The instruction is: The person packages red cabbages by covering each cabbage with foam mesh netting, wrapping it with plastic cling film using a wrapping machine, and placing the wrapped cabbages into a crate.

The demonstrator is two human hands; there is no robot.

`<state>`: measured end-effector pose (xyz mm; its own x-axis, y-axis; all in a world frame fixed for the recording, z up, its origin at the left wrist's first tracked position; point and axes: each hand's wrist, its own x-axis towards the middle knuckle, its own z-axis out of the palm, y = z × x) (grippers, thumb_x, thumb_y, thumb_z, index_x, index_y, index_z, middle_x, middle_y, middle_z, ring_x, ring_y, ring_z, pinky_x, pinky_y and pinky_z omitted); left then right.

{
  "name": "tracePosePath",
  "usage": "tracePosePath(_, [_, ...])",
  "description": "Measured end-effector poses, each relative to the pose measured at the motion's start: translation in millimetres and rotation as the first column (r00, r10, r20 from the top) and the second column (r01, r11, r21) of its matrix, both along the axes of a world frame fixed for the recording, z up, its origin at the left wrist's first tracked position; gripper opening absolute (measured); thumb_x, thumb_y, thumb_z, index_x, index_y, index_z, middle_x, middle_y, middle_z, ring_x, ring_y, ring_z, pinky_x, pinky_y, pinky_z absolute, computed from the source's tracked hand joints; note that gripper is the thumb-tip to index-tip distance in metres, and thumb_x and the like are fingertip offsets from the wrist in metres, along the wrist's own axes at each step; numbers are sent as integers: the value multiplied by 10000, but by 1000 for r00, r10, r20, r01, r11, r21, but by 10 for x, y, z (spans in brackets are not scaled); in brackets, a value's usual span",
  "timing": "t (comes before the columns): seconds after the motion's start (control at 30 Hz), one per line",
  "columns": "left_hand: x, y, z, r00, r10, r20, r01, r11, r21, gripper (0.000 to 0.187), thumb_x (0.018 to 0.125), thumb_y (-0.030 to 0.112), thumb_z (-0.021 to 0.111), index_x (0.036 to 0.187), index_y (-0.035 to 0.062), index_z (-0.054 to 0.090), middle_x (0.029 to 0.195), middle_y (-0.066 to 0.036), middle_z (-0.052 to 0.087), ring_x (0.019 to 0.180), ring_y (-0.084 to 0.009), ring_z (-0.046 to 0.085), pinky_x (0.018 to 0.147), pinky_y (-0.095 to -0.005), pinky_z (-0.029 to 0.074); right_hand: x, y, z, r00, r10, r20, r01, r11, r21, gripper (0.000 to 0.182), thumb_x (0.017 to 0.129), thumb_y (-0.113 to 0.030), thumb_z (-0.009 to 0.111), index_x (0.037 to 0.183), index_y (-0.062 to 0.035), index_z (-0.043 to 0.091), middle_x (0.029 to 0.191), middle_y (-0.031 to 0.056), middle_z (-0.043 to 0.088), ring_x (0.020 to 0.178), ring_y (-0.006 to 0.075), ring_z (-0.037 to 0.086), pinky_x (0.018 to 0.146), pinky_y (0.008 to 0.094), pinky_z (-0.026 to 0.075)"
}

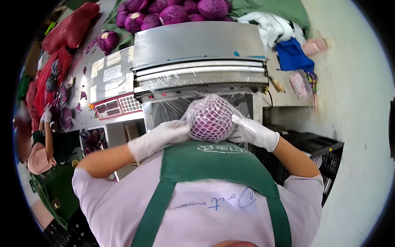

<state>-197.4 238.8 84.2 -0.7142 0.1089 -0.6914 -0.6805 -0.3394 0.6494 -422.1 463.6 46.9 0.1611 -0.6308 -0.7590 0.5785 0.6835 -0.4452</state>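
Note:
A red cabbage (212,117) in a white foam net sits in front of my apron, with clear plastic film drawn around it. My white-gloved left hand (160,138) is closed on its left side, gripping film and cabbage. On the opposite side, my gloved right hand (253,132) holds it with bent fingers against the film. Some fingertips are hidden behind the cabbage and film. Just beyond it stands a film wrapping machine (199,76), whose film (164,108) stretches towards me over the front plate.
A scale (117,106) adjoins the wrapper on the left. Red cabbages (173,14) are piled behind it. To the right lie a blue cloth (293,55) and a pink bottle (314,46). Black crates (312,144) stand at lower right. Another person's gloved hands (47,114) are far left.

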Motion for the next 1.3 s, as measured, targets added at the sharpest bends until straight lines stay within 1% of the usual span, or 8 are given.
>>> tracePosePath(0.23, [783, 266, -430, 869, 218, -444, -476, 614, -630, 278, 998, 231, 492, 1110, 5, 611, 798, -64, 664, 718, -129, 610, 697, -263, 488, 529, 293, 133, 398, -288, -871, -149, 916, -371, 239, 973, -234, 548, 1007, 2, 557, 974, 71, 543, 856, 161, 618, 739, 283, 543])
tracePosePath(0.43, [570, 80, -441, 542, 821, -178, -478, 476, 739, 270, 1017, 321, 442, 999, 86, 574, 802, -4, 590, 643, -100, 540, 591, -252, 467, 158, 235, 337, 552, -606, -572, 541, 783, -308, 262, 995, -225, 477, 846, -35, 579, 724, 20, 574, 479, 68, 490, 473, 215, 462])
tracePosePath(0.57, [567, 514, -161, 308, 886, 346, -929, 359, -90, 341, 992, 354, 482, 1143, 54, 540, 946, -81, 620, 807, -158, 603, 742, -329, 513, -39, 877, -220, 663, -699, -269, 727, 687, 7, 284, 985, -267, 458, 803, -73, 556, 751, 40, 580, 459, 58, 399, 385, 201, 315])
tracePosePath(0.83, [-75, 1232, -2051, 984, -82, -161, 24, 942, -336, 316, 964, 184, 467, 1216, 21, 566, 1175, -97, 621, 1033, -186, 569, 906, -323, 448, 485, 837, -1535, 895, -424, -140, 429, 903, 8, 315, 982, -171, 443, 1243, -28, 546, 1150, 87, 630, 1041, 155, 577, 911, 295, 470])
tracePosePath(0.93, [-128, 1387, -2444, 894, 288, -342, -44, 818, 573, 365, 1012, 177, 358, 1342, 85, 484, 1383, -89, 491, 1271, -227, 438, 1101, -342, 335, 486, 829, -1655, 885, -364, -291, 289, 919, -270, 331, 991, -126, 416, 1296, -27, 497, 1247, 89, 594, 1147, 156, 547, 976, 311, 454])
tracePosePath(1.0, [-506, 1418, -1380, 606, 632, 484, -791, 546, 277, 371, 1025, 216, 320, 1317, 75, 501, 1306, -89, 557, 1172, -219, 526, 1054, -364, 398, 462, 778, -1537, 841, -441, -314, 284, 853, -438, 264, 956, -97, 474, 1195, -14, 548, 1157, 85, 619, 1058, 161, 581, 912, 308, 475])
tracePosePath(1.17, [-448, 1326, -893, 850, 435, 296, -513, 563, 648, 373, 1016, 244, 348, 1299, 55, 501, 1277, -100, 564, 1150, -212, 541, 1026, -348, 419, 271, 173, -134, 244, -455, -856, -257, 821, -510, 93, 884, -95, 601, 951, -47, 644, 965, 71, 635, 870, 173, 608, 775, 294, 489])
tracePosePath(1.3, [-458, 1171, -333, 929, 337, 153, -341, 620, 707, 380, 1009, 267, 371, 1284, 39, 501, 1254, -108, 569, 1132, -206, 553, 1004, -335, 435, 338, -240, 546, 729, -404, -552, -356, 465, -810, 308, 944, -301, 539, 1083, -53, 659, 1071, 125, 630, 1020, 238, 590, 955, 327, 426])
